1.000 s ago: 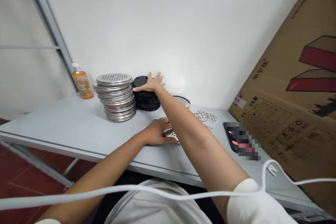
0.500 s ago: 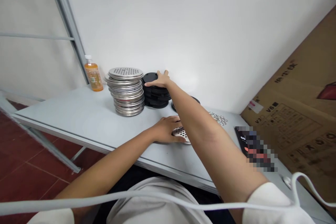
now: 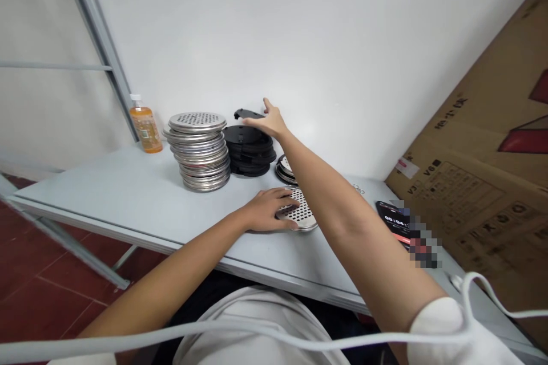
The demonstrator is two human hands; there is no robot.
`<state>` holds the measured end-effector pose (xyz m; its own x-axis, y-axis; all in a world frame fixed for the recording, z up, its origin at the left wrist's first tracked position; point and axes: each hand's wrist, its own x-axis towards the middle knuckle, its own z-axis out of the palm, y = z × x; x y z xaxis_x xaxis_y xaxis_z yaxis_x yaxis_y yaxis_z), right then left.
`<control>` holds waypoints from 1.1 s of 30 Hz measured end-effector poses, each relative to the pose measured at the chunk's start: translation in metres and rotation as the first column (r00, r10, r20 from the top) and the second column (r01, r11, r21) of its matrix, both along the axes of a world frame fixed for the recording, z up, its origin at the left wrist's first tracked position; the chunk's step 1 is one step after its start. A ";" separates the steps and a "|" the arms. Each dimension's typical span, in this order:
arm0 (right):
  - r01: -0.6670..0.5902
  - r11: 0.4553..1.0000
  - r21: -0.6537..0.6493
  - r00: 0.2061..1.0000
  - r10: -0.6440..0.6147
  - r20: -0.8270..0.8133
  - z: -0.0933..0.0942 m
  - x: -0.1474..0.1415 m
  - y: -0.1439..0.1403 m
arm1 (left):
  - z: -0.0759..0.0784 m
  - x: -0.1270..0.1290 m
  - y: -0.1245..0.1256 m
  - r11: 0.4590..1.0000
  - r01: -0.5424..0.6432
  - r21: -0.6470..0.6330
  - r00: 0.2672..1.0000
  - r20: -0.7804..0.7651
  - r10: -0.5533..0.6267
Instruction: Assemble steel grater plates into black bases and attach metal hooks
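Observation:
A round metal plate full of holes (image 3: pixel 303 212) lies on the table in front of me. My left hand (image 3: pixel 272 210) rests on its left side, fingers spread over the top and thumb near the front edge. Farther back, my right hand (image 3: pixel 269 120) grips a thin black plastic disc (image 3: pixel 249 114), raised and tilted above a stack of similar black discs (image 3: pixel 250 151). Most of the held disc is hidden behind the hand. To the left of that stack stands a tall pile of round perforated metal plates (image 3: pixel 203 154).
Behind my right forearm sits a small pile of black-rimmed plates (image 3: pixel 285 170). An orange bottle (image 3: pixel 146 128) stands at the back left. At right are small metal pieces (image 3: pixel 358 189), a phone (image 3: pixel 394 219) and a large cardboard box (image 3: pixel 475 182). A white cable (image 3: pixel 240 325) crosses low in front.
My right hand has lifted a black disc off the stack, moving slightly up. My left hand stays on the metal plate. The view has shifted a little.

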<state>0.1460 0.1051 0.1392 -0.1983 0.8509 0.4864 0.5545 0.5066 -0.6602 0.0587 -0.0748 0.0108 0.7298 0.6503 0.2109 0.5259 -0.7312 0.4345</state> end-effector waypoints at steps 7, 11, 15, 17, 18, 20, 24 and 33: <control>-0.266 0.964 0.025 0.820 0.240 -0.519 0.010 0.105 -0.084 | 0.005 -0.008 0.002 0.995 -0.087 -0.045 0.995 0.044 0.089; -0.329 0.943 0.055 0.733 0.292 -0.614 -0.031 0.172 -0.161 | 0.013 -0.006 0.022 0.950 -0.308 -0.057 0.949 -0.081 0.303; -0.246 0.968 0.052 0.786 0.230 -0.574 -0.076 0.192 -0.189 | 0.029 0.001 0.048 0.929 -0.280 -0.243 0.955 -0.165 0.246; -0.251 0.967 0.039 0.793 0.229 -0.565 -0.091 0.192 -0.185 | 0.035 0.004 0.059 0.888 -0.288 -0.358 0.957 -0.135 0.256; -0.253 0.967 0.028 0.794 0.224 -0.565 -0.096 0.191 -0.182 | 0.038 0.005 0.063 0.860 -0.315 -0.402 0.949 -0.133 0.286; -0.257 0.966 -0.001 0.795 0.210 -0.569 -0.103 0.191 -0.175 | 0.039 0.004 0.066 0.803 -0.352 -0.480 0.935 -0.135 0.328; -0.299 0.953 -0.044 0.781 0.218 -0.585 -0.110 0.194 -0.170 | 0.035 -0.007 0.061 0.672 -0.126 -0.729 0.965 0.067 0.254; -0.306 0.951 -0.033 0.767 0.226 -0.601 -0.115 0.198 -0.165 | 0.037 -0.010 0.053 0.344 0.189 -0.920 0.656 0.379 0.653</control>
<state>0.3436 -0.0596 0.0240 -0.1380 0.8665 0.4796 -0.1021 0.4692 -0.8771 0.0486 -0.0216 0.0479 0.4473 0.8427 -0.2996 -0.1107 0.3845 0.9164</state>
